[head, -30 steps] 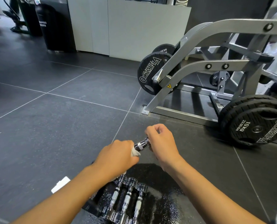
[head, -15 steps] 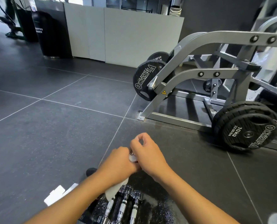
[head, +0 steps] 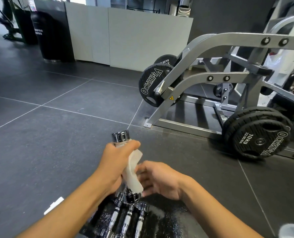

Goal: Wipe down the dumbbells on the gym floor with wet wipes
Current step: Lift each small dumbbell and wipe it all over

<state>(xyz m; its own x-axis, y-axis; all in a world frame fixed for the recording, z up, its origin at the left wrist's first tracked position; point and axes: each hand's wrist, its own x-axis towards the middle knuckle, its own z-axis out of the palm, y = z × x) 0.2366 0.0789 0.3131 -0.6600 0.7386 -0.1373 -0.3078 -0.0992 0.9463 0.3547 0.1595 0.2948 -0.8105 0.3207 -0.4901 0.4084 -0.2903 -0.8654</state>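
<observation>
**One dumbbell under the wipe, three more waiting on the mat**

The task seems to be in its middle part. One chrome dumbbell, the lifted dumbbell (head: 120,136), is up off the gym floor (head: 48,143) at twelve o'clock from the person's wrists, with one shiny head pointing away from the person. A wet wipe (head: 131,174) is wrapped over its handle and hangs down at the side. Three other dumbbells (head: 128,219) lie side by side at six o'clock, close to the person, on a black mat (head: 168,220) which has shiny speckles and looks damp. Whether these three are already wiped cannot be read from their surface. My judgement is that at least the lifted one is not finished.

The left hand (head: 116,163) is clamped around the handle of the lifted dumbbell, with the fingers curled fully and the wipe coming out from under them. The right hand (head: 160,179) is at four o'clock from the left one, just beside the hanging end of the wipe. Its fingers are bent and blurred at the edge of the wipe, so I cannot tell if they pinch it or only touch it.

A small white object (head: 54,205) lies on the floor at eight o'clock. I cannot say what it is. A weight plate (head: 261,136) stands at two o'clock, well apart from the hands.
</observation>
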